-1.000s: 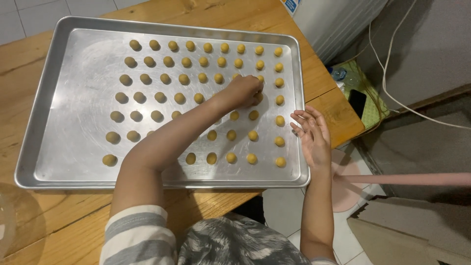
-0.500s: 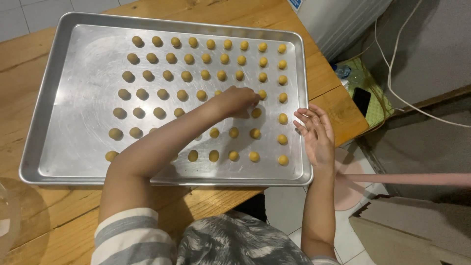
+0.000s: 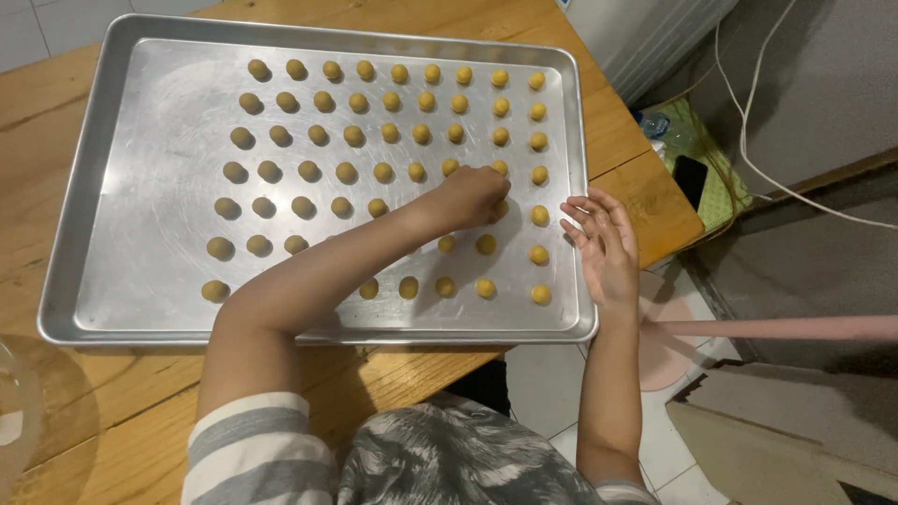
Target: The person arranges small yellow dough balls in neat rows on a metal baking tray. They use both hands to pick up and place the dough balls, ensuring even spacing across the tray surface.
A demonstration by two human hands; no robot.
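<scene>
On the wooden table (image 3: 56,112), a metal tray (image 3: 140,112) of dough balls (image 3: 346,172) (neat rows); left hand (image 3: 472,194) curled over one, right hand (image 3: 603,243) open, empty.

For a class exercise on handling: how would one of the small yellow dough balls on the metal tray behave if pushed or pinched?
A dough ball is round, so it may roll on the smooth tray. It looks soft and probably dents when pinched.

Home kitchen: baking tray (image 3: 84,187), dough balls (image 3: 346,172)
</scene>
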